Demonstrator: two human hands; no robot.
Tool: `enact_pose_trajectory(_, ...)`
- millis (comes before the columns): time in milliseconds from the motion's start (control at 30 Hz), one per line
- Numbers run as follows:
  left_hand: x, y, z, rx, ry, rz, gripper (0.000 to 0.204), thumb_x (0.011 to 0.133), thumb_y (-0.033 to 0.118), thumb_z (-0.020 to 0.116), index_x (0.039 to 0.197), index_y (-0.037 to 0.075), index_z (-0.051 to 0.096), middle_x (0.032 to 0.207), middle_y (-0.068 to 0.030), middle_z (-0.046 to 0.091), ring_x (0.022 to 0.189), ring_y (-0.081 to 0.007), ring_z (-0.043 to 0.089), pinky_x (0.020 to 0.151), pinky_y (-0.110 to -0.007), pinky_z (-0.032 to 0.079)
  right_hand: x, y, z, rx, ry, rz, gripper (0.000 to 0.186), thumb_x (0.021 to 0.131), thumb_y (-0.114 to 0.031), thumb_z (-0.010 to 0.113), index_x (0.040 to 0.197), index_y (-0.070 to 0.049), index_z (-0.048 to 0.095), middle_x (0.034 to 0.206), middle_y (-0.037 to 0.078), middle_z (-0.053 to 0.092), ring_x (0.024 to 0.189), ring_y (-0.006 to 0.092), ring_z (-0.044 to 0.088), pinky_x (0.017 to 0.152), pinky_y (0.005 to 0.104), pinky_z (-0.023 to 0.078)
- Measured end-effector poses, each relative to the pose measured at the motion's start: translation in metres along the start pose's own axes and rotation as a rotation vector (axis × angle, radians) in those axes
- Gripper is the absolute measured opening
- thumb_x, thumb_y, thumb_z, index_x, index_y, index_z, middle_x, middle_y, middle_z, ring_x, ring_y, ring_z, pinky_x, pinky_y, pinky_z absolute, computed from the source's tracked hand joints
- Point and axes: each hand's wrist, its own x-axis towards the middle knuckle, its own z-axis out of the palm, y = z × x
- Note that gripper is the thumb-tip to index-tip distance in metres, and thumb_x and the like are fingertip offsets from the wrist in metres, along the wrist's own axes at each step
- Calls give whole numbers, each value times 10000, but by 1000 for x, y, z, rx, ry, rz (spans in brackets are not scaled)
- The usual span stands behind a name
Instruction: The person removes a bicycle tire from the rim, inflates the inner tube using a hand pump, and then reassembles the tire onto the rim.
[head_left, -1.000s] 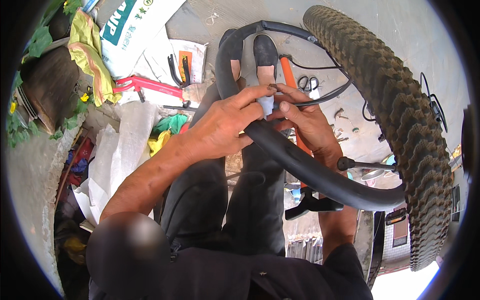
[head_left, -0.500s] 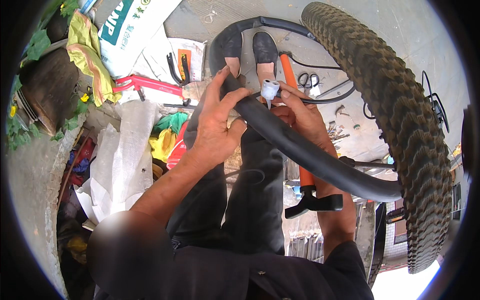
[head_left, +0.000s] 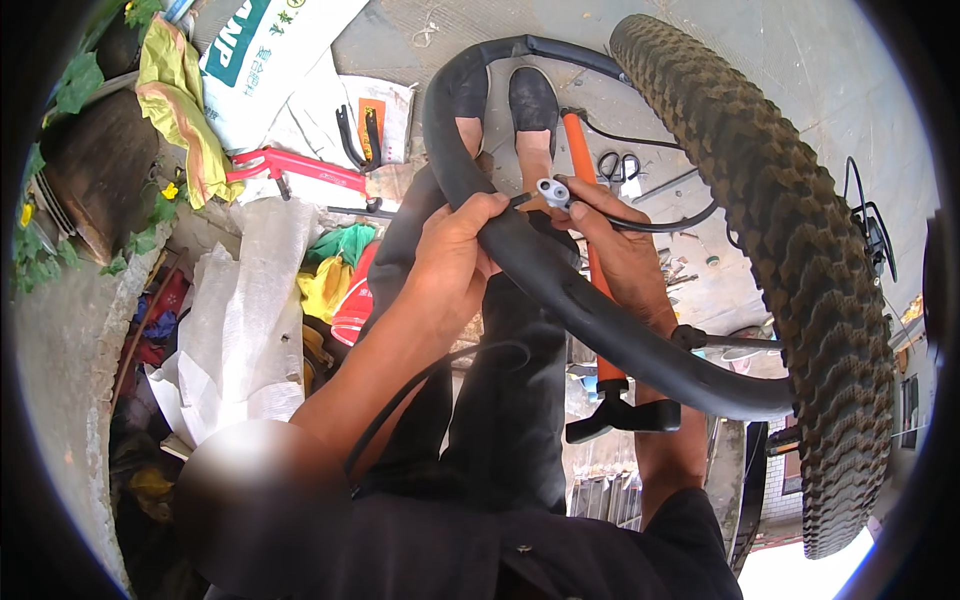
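My left hand (head_left: 455,265) grips a black bicycle inner tube (head_left: 600,325) that loops from the top of the view down to the right. Its valve stem sticks out by my left thumb. My right hand (head_left: 620,245) holds a grey pump hose head (head_left: 553,191) at the tip of that valve, with the black hose (head_left: 670,222) trailing right. An orange floor pump (head_left: 600,330) with a black handle stands upright behind the tube, between my legs. A knobby bicycle tyre (head_left: 800,280) arcs along the right side.
Red-handled cutters (head_left: 300,168), black pliers (head_left: 360,135) and a printed white sack (head_left: 270,60) lie on the ground at upper left. White plastic sheets (head_left: 240,330) and coloured rags pile at left. Scissors (head_left: 612,165) lie on the concrete near my shoes (head_left: 533,98).
My left hand slid its grip along the tube and now shows the valve stem. My right hand has brought the grey hose head to the valve's tip.
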Motion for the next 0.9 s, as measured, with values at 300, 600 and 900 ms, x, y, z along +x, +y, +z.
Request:
enact_pose_trajectory(300,-5,3,8,125,55,39,176,869,140,632,965,4,577,820,-97,647,693,-185,654,652,-307,555,-3,24,-10,-385,24,-364,299,887,-31,636,1186,-34,656,1181,104,545,1081,196,556,926,293,443)
enact_pose_trajectory(600,-11,9,17,216,115,-14,160,853,110,645,940,2,566,753,-67,614,576,-167,616,512,-308,516,-3,25,-10,-368,-45,-368,277,888,9,623,1159,-19,665,1190,104,547,1096,209,552,950,289,430)
enact_pose_trajectory(900,-10,4,21,359,177,-16,159,869,122,631,937,0,555,708,-68,596,488,-148,565,422,-273,430,-4,22,-11,-406,-98,-404,290,863,50,603,1134,-24,673,1211,107,557,1142,225,554,974,314,437)
